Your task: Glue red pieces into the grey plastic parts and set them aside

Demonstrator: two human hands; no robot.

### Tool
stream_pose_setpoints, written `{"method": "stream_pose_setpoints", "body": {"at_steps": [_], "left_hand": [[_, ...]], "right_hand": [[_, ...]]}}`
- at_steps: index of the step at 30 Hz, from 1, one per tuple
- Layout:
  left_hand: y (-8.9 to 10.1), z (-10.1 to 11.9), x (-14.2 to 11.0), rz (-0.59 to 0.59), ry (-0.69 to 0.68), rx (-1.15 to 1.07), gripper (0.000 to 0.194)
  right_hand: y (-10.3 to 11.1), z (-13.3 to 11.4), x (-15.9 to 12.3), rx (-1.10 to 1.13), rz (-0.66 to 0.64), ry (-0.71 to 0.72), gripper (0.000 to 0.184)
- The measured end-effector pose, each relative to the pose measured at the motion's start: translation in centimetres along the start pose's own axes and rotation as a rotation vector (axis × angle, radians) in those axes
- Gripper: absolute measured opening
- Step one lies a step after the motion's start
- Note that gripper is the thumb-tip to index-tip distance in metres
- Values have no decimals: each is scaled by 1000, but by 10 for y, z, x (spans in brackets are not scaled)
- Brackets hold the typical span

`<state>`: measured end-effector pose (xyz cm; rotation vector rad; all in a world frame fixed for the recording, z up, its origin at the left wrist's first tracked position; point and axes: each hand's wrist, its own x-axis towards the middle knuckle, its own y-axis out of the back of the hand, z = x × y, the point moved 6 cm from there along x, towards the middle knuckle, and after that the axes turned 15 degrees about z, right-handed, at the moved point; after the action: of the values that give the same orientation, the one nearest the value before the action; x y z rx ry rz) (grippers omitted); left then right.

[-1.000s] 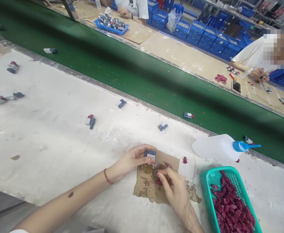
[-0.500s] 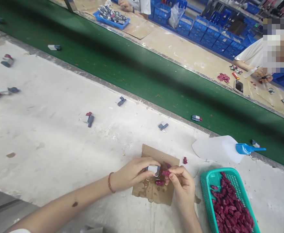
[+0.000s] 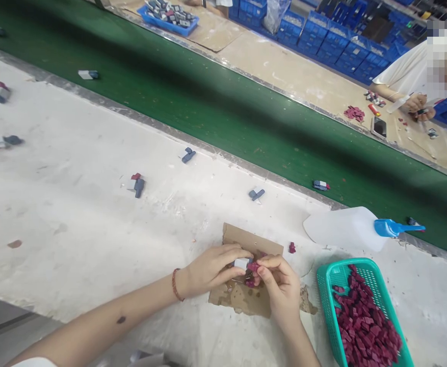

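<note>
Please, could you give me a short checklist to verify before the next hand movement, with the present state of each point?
1. Left hand holds the grey-and-white part: ok.
2. Right hand holds a red part: ok.
3. Both parts touch each other: cannot tell; fingers crowd the spot.
4. Cardboard lies beneath the held parts: ok.
5. Basket contains more red parts: ok.
6. Bottle stands upright: not ok; it lies on its side.

The white-sleeved left arm (image 3: 147, 302) wears a reddish bracelet (image 3: 176, 285).
</note>
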<state>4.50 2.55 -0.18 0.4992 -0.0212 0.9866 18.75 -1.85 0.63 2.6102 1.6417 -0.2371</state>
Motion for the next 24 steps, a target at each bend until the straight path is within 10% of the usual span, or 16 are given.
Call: {"method": "stream_pose_setpoints", "body": {"at_steps": [17, 20, 24], "left_hand": [[-3, 10, -3, 58, -194, 139, 37], [0, 14, -1, 76, -154, 91, 29], [20, 10, 11, 205, 6, 107, 21]], "right_hand": [[-3, -18, -10, -337, -150, 195, 14], [22, -44, -13, -553, -138, 376, 15], [104, -72, -15, -972, 267, 538, 15]]}}
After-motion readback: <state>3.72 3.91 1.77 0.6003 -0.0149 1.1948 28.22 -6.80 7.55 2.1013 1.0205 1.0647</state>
